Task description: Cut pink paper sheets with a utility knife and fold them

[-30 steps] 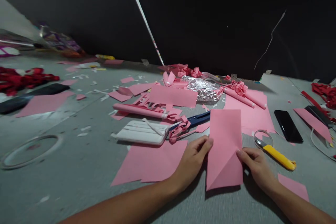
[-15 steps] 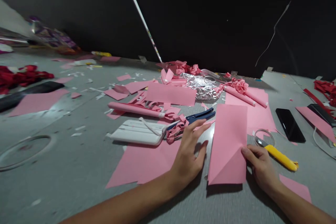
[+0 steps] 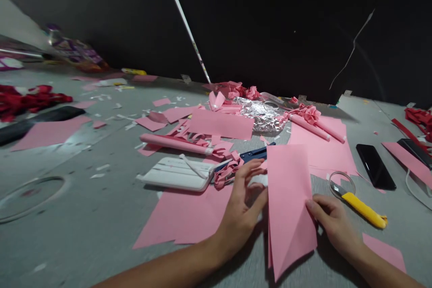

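My right hand (image 3: 332,220) pinches the right edge of a folded pink paper sheet (image 3: 290,198), thumb in front and the other fingers partly hidden. The sheet stands tilted above the table, its lower edge bent and its layers slightly apart. At its left edge is my left hand (image 3: 245,207), with fingers curved and thumb apart; the fingertips reach the edge, and whether they touch it I cannot tell. Just beyond that hand lie blue-handled pliers (image 3: 251,155), partly covered by the sheet, and a curled pink strip (image 3: 227,173).
Left of my hands are a white flat device (image 3: 175,173) and a pink paper roll (image 3: 175,142). A yellow utility knife (image 3: 364,210), a tape ring (image 3: 342,184) and a black phone (image 3: 375,166) lie right. Behind are crumpled foil (image 3: 259,114) and paper flowers (image 3: 308,114).
The folded sheet has shifted slightly left and towards me, and its bottom has bent and opened. My left hand's fingers have curled in to the sheet's left edge. My right hand keeps its pinch.
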Motion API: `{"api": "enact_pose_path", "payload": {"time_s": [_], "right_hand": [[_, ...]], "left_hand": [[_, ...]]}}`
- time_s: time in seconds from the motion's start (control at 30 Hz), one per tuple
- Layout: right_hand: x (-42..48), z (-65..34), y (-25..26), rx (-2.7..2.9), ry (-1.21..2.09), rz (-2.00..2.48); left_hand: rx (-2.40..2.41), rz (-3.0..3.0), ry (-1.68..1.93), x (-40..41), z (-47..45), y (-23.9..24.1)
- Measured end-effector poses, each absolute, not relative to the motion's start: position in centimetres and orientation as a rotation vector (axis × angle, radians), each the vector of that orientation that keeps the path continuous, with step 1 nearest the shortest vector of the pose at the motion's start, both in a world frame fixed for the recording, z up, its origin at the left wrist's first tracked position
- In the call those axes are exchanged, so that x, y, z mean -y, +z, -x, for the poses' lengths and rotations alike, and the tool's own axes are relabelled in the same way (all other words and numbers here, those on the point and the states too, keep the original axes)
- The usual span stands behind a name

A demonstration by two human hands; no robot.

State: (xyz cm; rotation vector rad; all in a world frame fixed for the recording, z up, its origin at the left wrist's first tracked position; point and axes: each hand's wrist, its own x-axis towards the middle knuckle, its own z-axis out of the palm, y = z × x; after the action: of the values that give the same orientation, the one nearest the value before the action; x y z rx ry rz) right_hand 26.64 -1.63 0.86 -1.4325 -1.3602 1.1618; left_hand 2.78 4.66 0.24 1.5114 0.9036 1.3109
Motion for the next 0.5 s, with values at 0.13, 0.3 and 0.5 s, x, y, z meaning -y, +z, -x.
{"api": "enact_pose_path", "payload": {"time_s": [0.13,0.3,0.5], "right_hand": [[1.4,-26.5,0.9,1.318,1.125,1.447],[1.6,-26.6,0.3,1.216,1.008,1.468],[4.3,-25.7,-0.5,1.144,0.739,1.445]], "left_hand": [[-0.756,-1.078,0.9,-4.3,-3.1,0.8],[-0.875,-1.18,0.892,-4.0,-3.1,1.6],[-0.918,-1.211,0.992,-3.6,-3.1,2.2]]}}
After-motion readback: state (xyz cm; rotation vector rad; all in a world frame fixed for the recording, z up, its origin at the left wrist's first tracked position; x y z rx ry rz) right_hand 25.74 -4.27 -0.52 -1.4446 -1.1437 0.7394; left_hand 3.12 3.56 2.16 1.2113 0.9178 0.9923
